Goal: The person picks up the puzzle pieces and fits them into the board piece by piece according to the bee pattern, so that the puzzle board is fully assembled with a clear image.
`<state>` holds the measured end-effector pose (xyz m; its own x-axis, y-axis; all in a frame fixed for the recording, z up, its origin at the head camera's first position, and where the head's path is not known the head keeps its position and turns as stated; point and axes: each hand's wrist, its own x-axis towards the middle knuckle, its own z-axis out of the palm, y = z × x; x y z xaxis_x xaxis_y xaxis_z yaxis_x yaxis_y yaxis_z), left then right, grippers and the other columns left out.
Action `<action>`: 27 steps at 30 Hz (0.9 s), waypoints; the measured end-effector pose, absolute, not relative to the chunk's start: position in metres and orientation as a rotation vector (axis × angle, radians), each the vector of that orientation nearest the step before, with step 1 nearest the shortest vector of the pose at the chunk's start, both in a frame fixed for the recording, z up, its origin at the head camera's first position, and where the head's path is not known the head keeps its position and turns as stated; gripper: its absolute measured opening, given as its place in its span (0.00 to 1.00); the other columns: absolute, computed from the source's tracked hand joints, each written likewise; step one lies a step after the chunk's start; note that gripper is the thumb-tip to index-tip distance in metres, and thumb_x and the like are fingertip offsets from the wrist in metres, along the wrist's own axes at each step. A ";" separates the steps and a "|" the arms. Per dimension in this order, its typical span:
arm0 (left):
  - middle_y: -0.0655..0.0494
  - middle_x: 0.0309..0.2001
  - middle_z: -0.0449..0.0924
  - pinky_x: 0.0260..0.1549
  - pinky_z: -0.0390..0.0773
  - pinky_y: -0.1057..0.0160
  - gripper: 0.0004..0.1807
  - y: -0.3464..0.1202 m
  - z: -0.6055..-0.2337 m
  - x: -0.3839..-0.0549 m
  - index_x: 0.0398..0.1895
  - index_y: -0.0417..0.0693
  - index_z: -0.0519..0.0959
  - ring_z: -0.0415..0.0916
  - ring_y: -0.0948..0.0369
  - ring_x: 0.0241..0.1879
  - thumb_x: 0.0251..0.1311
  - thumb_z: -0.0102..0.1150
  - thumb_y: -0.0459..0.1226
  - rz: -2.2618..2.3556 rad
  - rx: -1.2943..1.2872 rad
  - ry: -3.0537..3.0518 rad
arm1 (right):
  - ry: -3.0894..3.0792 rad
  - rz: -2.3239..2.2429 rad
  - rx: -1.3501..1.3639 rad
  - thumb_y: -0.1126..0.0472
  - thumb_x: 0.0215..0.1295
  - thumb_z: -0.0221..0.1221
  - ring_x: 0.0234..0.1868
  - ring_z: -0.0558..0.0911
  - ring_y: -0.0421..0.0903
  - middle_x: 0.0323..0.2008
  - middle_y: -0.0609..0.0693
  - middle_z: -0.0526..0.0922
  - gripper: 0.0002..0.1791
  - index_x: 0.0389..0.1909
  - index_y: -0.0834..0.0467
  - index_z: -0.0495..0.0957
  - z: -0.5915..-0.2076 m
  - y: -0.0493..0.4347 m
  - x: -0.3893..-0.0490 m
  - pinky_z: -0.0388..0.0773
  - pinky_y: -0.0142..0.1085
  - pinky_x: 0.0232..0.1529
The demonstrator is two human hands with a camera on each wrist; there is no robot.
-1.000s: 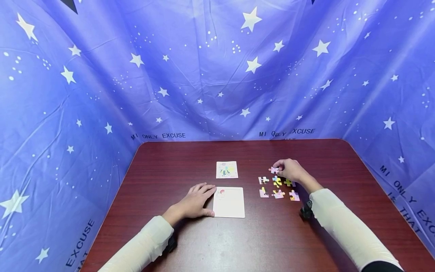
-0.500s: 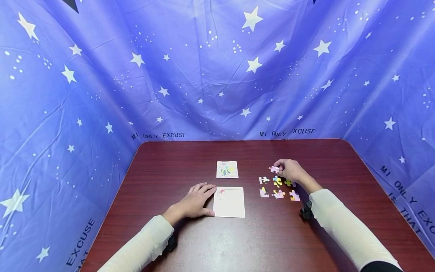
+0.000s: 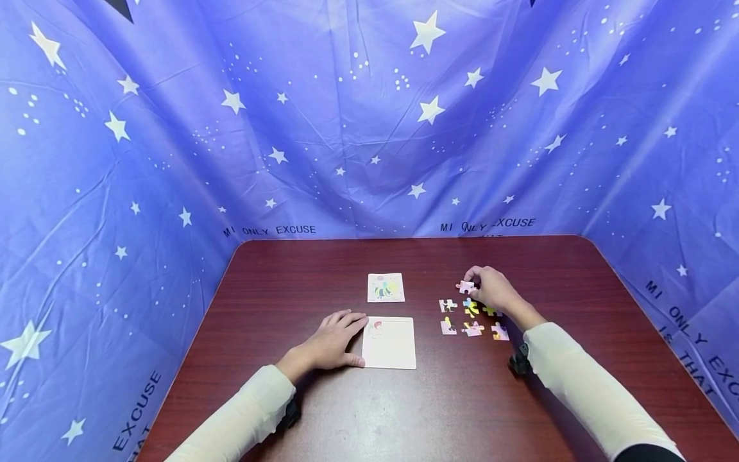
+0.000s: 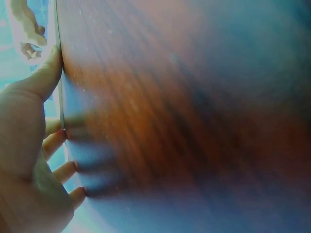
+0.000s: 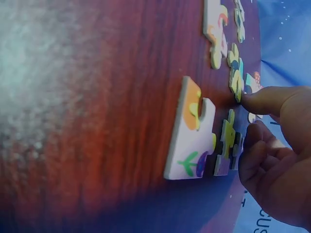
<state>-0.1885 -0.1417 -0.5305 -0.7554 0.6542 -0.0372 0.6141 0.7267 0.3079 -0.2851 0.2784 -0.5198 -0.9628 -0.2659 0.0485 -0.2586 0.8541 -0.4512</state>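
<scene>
My left hand (image 3: 331,340) lies with straight, spread fingers at the left edge of a white square puzzle board (image 3: 389,346). Its thumb and fingertips touch that edge, also in the left wrist view. One piece with a red figure (image 3: 376,327) sits in the board's upper left corner. Over at the right, my right hand (image 3: 491,287) pinches a pink jigsaw piece (image 3: 466,287) between thumb and fingers. Several loose jigsaw pieces (image 3: 473,329) lie just nearer to me in rough rows; the hand partly covers some. In the right wrist view, a corner piece (image 5: 192,141) lies flat before the hand.
A square picture card (image 3: 386,288) with a printed coloured drawing lies beyond the board. Everything rests on a dark red wooden table (image 3: 369,410). Blue star-printed cloth (image 3: 346,128) hangs round its far side and both sides.
My right hand has shifted slightly up and away from me, with the pink jigsaw piece in its fingers. The left hand and the board stay in place.
</scene>
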 end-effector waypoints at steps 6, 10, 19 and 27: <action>0.49 0.75 0.64 0.70 0.61 0.34 0.52 -0.142 -0.530 -0.189 0.78 0.47 0.62 0.58 0.39 0.75 0.55 0.67 0.62 0.421 1.022 2.781 | 3.026 -0.714 -0.476 0.68 0.58 0.66 0.29 0.76 0.45 0.30 0.49 0.82 0.14 0.44 0.56 0.77 -0.520 0.278 -0.282 0.73 0.39 0.34; 0.49 0.75 0.64 0.70 0.61 0.34 0.52 -0.142 -0.531 -0.189 0.78 0.47 0.62 0.58 0.39 0.75 0.55 0.67 0.62 0.419 1.021 2.781 | 3.035 -0.739 -0.481 0.66 0.63 0.65 0.28 0.77 0.43 0.30 0.48 0.84 0.11 0.45 0.56 0.78 -0.519 0.278 -0.281 0.73 0.38 0.33; 0.49 0.75 0.64 0.70 0.61 0.34 0.52 -0.142 -0.530 -0.188 0.78 0.47 0.62 0.58 0.38 0.75 0.55 0.68 0.62 0.430 1.026 2.783 | 2.976 -0.895 -0.438 0.62 0.68 0.64 0.29 0.78 0.42 0.30 0.48 0.87 0.08 0.46 0.55 0.85 -0.515 0.274 -0.279 0.73 0.38 0.36; 0.49 0.75 0.64 0.70 0.61 0.34 0.52 -0.141 -0.529 -0.188 0.78 0.46 0.62 0.58 0.38 0.75 0.55 0.67 0.62 0.430 1.025 2.784 | 2.880 -1.034 -0.477 0.62 0.65 0.65 0.22 0.76 0.39 0.26 0.44 0.85 0.07 0.42 0.51 0.87 -0.512 0.257 -0.276 0.72 0.33 0.27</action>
